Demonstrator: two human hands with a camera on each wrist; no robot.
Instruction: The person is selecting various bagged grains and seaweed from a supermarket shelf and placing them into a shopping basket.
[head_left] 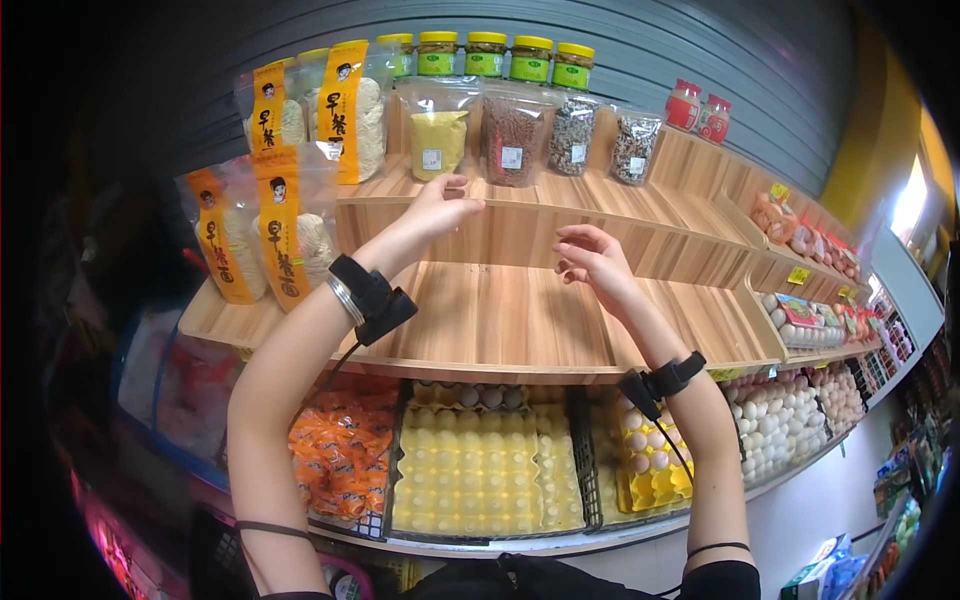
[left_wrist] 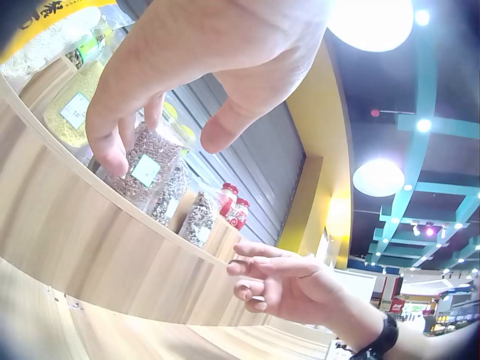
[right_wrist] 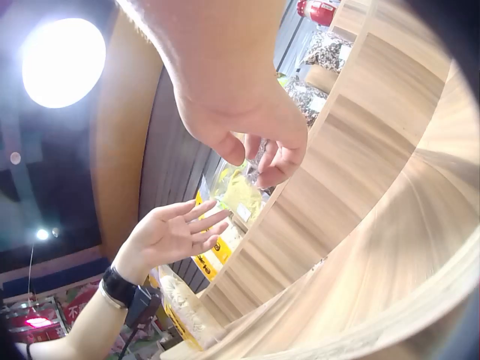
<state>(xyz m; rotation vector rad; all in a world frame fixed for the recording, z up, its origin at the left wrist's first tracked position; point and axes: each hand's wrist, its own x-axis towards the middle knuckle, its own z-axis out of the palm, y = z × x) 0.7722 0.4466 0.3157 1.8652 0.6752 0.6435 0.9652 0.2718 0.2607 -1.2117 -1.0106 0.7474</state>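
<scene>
In the head view the left hand (head_left: 440, 208) is raised before the upper shelf, just below the bag of yellow grain (head_left: 438, 140), fingers loosely bent and holding nothing. The right hand (head_left: 592, 262) hovers over the lower shelf to its right, fingers relaxed, nothing in them. Between and behind the hands stands a bag of reddish-brown grain (head_left: 512, 135), with two bags of speckled grain (head_left: 573, 135) to its right. The left wrist view shows the left hand (left_wrist: 217, 60) overlapping the reddish-brown bag, with no clear grip. In the right wrist view the right hand (right_wrist: 244, 120) has bent fingers.
Noodle bags with orange labels (head_left: 280, 225) stand at the left on both shelves. Green-labelled jars (head_left: 485, 58) and red jars (head_left: 683, 105) line the back. Below the wooden shelf edge (head_left: 500, 372) are orange packets (head_left: 340, 445), yellow egg trays (head_left: 465, 470) and eggs (head_left: 785, 420).
</scene>
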